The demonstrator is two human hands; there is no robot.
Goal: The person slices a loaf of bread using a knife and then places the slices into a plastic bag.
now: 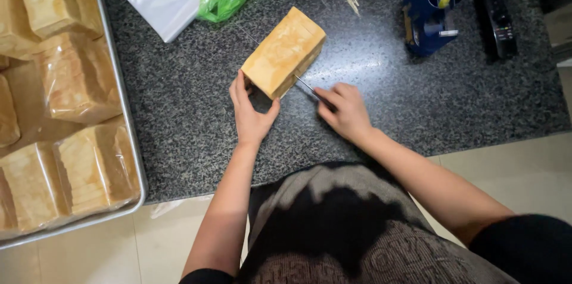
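While the right hand (345, 111) pinches a thin metal blade (305, 86) whose tip meets the near end of a golden-brown rectangular bread loaf (285, 52), the left hand (250, 111) lies spread against that same end, fingers touching the crust. The loaf sits in the middle of the dark speckled stone surface (190, 117). Judged from this, the blade could slip towards the left thumb, since both meet at one corner. A metal tray of bagged loaves (77, 81) lies left.
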